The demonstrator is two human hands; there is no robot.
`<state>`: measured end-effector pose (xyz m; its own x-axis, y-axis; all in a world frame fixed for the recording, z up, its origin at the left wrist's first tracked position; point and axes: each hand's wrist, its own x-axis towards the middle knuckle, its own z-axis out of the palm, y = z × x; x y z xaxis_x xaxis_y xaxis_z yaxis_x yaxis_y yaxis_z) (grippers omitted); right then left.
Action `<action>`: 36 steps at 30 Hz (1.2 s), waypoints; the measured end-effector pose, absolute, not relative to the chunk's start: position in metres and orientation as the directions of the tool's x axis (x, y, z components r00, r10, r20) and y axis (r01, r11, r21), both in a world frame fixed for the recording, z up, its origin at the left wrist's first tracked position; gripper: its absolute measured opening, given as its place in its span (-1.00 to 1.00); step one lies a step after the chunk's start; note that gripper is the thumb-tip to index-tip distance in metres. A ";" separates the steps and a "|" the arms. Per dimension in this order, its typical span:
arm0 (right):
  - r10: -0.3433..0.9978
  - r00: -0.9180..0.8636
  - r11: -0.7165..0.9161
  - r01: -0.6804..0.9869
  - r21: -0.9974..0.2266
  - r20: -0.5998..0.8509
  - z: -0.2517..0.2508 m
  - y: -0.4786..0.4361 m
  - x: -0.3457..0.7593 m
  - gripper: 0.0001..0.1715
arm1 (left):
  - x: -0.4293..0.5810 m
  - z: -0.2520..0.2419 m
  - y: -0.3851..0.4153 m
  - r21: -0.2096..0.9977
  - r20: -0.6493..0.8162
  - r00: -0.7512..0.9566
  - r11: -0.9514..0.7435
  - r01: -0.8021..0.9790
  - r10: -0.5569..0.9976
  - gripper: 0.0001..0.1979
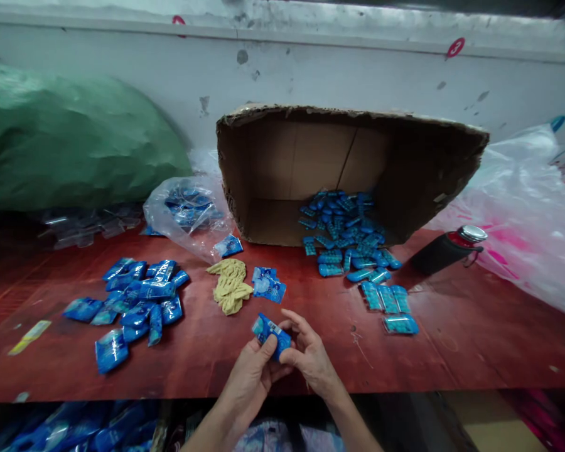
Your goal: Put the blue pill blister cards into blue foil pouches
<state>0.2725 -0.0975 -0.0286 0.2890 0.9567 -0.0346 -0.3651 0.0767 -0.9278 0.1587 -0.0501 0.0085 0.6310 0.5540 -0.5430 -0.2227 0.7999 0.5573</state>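
My left hand is closed on a small blue printed packet, its thumb lying across the front. At the packet's right end is my right hand, thumb against the lower edge and fingers curled behind. Just beyond my hands lie flat blue printed cards and a crumpled yellow cloth. To the left is a loose pile of shiny blue packets. Blue-teal wrapped pieces spill from a cardboard box on its side, and several lie in front of it.
The cardboard box opens toward me on the red table. A black bottle leans at right beside clear plastic wrapping. At left are a clear bag of blue cards and a large green sack. Blue packets fill a space below the table.
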 end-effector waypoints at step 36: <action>0.935 0.351 -0.068 0.013 -0.998 -0.059 -0.016 -0.096 0.245 -0.51 | 0.137 -0.020 -0.033 0.696 -0.600 0.364 0.689 -0.201 0.712 -0.71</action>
<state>0.2453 -0.0959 -0.0161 0.3508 0.9346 -0.0592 0.0127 -0.0679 -0.9976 0.1369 -0.0329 -0.0197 0.3644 0.7124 -0.5998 -0.2013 0.6891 0.6962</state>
